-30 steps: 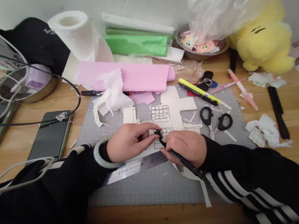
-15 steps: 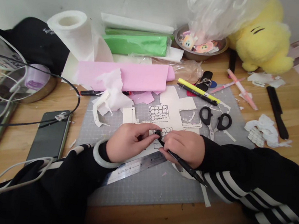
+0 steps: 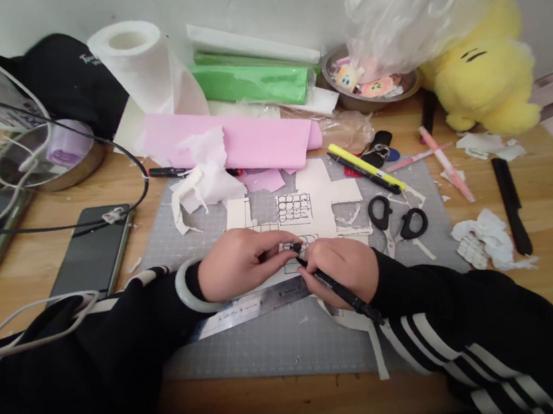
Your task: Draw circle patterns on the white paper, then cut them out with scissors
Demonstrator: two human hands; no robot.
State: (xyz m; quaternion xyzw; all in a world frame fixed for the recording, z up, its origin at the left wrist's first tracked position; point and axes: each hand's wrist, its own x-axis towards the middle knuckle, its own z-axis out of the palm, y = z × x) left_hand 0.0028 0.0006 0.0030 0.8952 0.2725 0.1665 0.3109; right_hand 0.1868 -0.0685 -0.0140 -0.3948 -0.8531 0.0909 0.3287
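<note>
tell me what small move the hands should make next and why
Probably draw the left hand a little leftward, off the tip of the thin black pen: its fingertips pinch that tip, held by the right hand over the cream paper with inked cells.

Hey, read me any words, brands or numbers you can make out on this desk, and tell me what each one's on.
Cap: white lettering, too blurred to read.
Ruler: digits along the scale, too small to read.
Clear cover, far left: dark print, blurred.
Pen in the right hand: no print shows.
Nothing reads clearly.
</note>
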